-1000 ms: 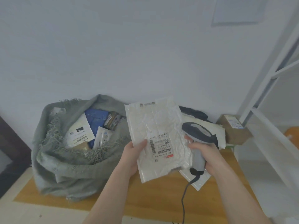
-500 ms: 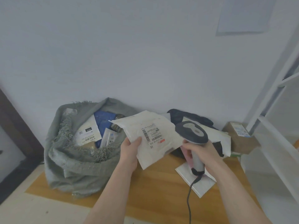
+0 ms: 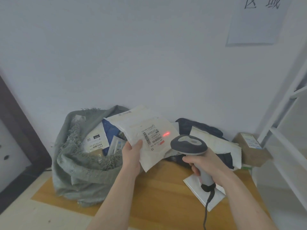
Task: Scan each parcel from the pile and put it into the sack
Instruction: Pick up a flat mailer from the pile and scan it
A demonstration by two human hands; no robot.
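- Head view, centre of the frame: my left hand pinches a white parcel by its lower left edge, label facing me, held above the counter and partly over the sack.
- My right hand is wrapped around the scanner handle, head aimed at the parcel.
- A red scan line sits just right of the label, off the barcode, so I judge this scan is not done.
- Left of centre, the sack already holds several parcels.
- Right of centre, the pile holds more white and dark bags, with a cardboard box beside it: plenty left.
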